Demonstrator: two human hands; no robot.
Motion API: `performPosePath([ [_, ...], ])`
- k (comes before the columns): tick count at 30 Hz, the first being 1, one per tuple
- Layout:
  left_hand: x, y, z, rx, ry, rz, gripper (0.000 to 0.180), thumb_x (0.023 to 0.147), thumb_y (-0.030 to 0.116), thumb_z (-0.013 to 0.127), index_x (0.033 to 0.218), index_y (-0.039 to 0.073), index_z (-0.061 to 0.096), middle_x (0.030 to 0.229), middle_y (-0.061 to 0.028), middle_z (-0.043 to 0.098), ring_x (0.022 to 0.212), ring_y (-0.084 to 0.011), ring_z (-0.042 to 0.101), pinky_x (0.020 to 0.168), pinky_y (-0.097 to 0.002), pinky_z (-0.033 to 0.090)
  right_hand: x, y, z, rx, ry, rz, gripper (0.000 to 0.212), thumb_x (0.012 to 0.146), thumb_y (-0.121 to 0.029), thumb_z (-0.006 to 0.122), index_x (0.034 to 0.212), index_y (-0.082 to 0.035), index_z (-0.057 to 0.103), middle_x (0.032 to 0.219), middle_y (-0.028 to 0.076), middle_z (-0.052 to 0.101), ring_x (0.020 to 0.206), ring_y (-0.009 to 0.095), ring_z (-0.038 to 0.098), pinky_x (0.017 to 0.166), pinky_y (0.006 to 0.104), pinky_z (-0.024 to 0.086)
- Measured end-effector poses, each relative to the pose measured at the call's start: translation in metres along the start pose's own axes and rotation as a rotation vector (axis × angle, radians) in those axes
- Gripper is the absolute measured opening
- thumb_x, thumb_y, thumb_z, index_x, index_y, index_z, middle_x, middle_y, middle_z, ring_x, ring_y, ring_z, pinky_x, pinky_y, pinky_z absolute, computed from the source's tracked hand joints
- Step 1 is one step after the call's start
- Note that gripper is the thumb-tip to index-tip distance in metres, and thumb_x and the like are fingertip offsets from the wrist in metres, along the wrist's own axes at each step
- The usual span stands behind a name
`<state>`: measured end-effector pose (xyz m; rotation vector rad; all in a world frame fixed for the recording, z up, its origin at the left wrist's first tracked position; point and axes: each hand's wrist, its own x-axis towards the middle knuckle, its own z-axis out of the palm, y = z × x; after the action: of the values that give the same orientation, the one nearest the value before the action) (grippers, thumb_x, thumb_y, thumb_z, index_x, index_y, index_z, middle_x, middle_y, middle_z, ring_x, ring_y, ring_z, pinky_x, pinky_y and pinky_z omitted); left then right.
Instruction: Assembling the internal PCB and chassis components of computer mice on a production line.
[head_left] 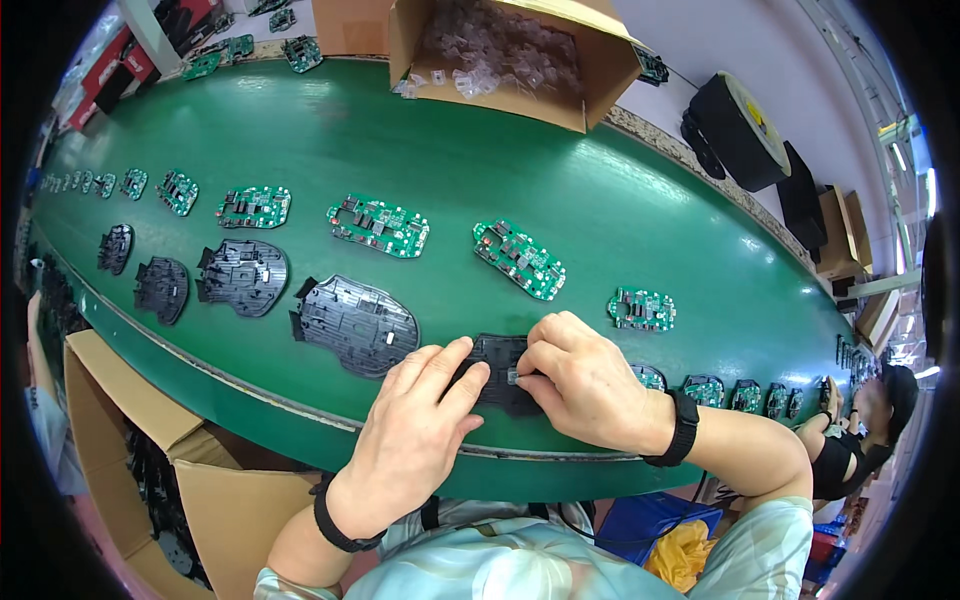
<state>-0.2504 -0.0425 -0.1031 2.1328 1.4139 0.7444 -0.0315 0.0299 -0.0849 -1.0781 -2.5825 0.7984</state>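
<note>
1. Bench [560, 180]: one, green.
2. Left hand [415, 420]: lies over the left part of one black shell [495, 352]; grip cannot be told.
3. Right hand [585, 385]: pinches one clear piece [513, 376].
4. Bare shells [357, 325]: four, left of the first.
5. Clear piece: at the shell, between the hands.

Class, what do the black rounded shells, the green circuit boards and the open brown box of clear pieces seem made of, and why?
Black rounded shells: probably moulded plastic, satin; ribs and soft highlights suggest it.
Green circuit boards: likely stiff laminate, slightly glossy; thin outlines and mounted parts hint so.
Open brown box: apparently cardboard, matte; folded flaps suggest it.
</note>
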Motion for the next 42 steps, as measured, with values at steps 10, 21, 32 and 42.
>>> performPosePath([
  [10, 0.002, 0.003, -0.001, 0.007, -0.007, -0.006, 0.061, 0.069, 0.002, 0.085, 0.127, -0.001, 0.066, 0.139, -0.0218, 0.06, 0.121, -0.0407, 0.059, 0.103, -0.0497, 0.05, -0.004, -0.004, -0.024, 0.02, 0.053, 0.022, 0.022, 0.078, -0.007, 0.081, 0.096, -0.001, 0.068, 0.1, 0.014, 0.062, 0.097, 0.035, 0.061, 0.083, 0.0433, 0.053],
  [21, -0.002, -0.004, -0.004, -0.065, -0.005, -0.014, 0.07, 0.072, 0.004, 0.085, 0.138, 0.0, 0.061, 0.139, -0.021, 0.06, 0.12, -0.0414, 0.059, 0.102, -0.0494, 0.051, -0.059, 0.072, -0.083, -0.341, -0.014, 0.268, 0.058, 0.077, -0.003, 0.082, 0.132, 0.0, 0.064, 0.144, 0.022, 0.059, 0.131, 0.041, 0.056, 0.109, 0.0465, 0.048],
  [32, -0.001, -0.004, -0.011, -0.145, 0.012, -0.008, 0.083, 0.073, 0.002, 0.086, 0.148, 0.002, 0.052, 0.139, -0.0185, 0.062, 0.116, -0.0384, 0.061, 0.1, -0.0454, 0.052, -0.05, 0.042, -0.079, -0.119, 0.13, 0.142, 0.042, 0.068, -0.005, 0.088, 0.108, -0.002, 0.076, 0.12, 0.016, 0.074, 0.105, 0.036, 0.067, 0.09, 0.0431, 0.056],
  [42, 0.009, 0.0, -0.01, -0.184, -0.004, 0.002, 0.092, 0.071, 0.0, 0.087, 0.153, 0.003, 0.046, 0.137, -0.0179, 0.063, 0.114, -0.0379, 0.061, 0.097, -0.0457, 0.052, -0.027, -0.003, -0.026, -0.047, 0.129, -0.136, 0.047, 0.068, -0.006, 0.088, 0.113, -0.003, 0.072, 0.116, 0.016, 0.07, 0.096, 0.033, 0.064, 0.082, 0.0416, 0.057],
])
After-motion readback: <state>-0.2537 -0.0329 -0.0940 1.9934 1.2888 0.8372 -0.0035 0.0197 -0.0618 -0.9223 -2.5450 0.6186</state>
